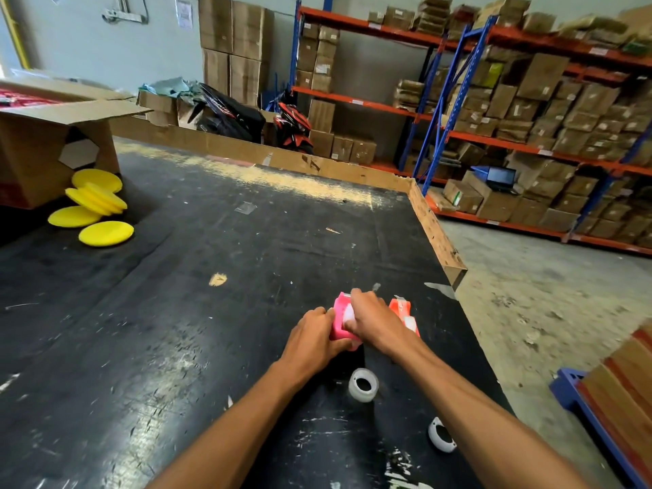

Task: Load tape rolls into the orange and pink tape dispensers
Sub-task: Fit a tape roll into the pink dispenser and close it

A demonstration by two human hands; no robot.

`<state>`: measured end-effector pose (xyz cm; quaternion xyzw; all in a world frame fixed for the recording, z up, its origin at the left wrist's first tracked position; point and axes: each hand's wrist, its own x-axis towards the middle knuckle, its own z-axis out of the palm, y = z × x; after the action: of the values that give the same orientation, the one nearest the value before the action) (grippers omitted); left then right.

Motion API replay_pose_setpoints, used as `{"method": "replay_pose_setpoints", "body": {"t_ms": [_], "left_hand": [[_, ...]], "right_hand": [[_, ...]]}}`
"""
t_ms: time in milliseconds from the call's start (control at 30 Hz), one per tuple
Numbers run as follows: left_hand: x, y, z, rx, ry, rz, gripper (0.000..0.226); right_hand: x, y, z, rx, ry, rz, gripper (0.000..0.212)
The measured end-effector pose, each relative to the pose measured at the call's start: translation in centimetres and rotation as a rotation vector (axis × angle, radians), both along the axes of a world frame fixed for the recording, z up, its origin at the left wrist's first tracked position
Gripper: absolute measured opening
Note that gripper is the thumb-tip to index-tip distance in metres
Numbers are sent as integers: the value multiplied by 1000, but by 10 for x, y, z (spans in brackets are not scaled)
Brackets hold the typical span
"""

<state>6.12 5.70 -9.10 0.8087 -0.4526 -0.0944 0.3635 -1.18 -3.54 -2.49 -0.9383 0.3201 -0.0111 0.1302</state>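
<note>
The pink tape dispenser [340,324] stands on the black table [211,312] near its right edge. My left hand [312,342] grips its left side. My right hand [374,321] lies over its top, fingers closed on a pale tape roll [348,312] sitting in the dispenser. The orange dispenser [404,312] stands just to the right, partly hidden behind my right hand, with clear tape showing in it. One loose clear tape roll [363,384] lies on the table between my forearms. Another roll [441,435] lies nearer, partly covered by my right forearm.
Several yellow foam discs [93,206] lie at the far left beside an open cardboard box [46,150]. A cardboard strip [434,231] borders the table's far and right edges. Shelving with boxes [529,135] stands beyond, and a blue pallet with boxes [607,400] sits on the floor at right.
</note>
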Motion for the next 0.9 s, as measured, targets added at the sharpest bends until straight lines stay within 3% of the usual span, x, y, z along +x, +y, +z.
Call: {"method": "replay_pose_setpoints", "body": {"t_ms": [133, 300, 400, 500, 567, 700, 900], "left_hand": [[-3, 2, 1, -4, 19, 10, 47], [-8, 4, 6, 7, 101, 8, 49], [-11, 14, 16, -202, 223, 72, 52], [-21, 25, 38, -389, 616, 40, 22], [-33, 29, 50, -425, 798, 3, 20], [-52, 35, 57, -479, 890, 14, 30], [-59, 46, 58, -556, 967, 68, 25]], "right_hand": [[-14, -6, -6, -7, -138, 15, 29], [-42, -4, 8, 91, -468, 30, 25], [-61, -1, 13, 166, -597, 107, 24], [-74, 6, 15, 84, -591, 171, 28], [-79, 13, 15, 2, -552, 214, 34], [-83, 30, 13, 34, -618, 248, 42], [-83, 49, 9, 28, -727, 214, 42]]}}
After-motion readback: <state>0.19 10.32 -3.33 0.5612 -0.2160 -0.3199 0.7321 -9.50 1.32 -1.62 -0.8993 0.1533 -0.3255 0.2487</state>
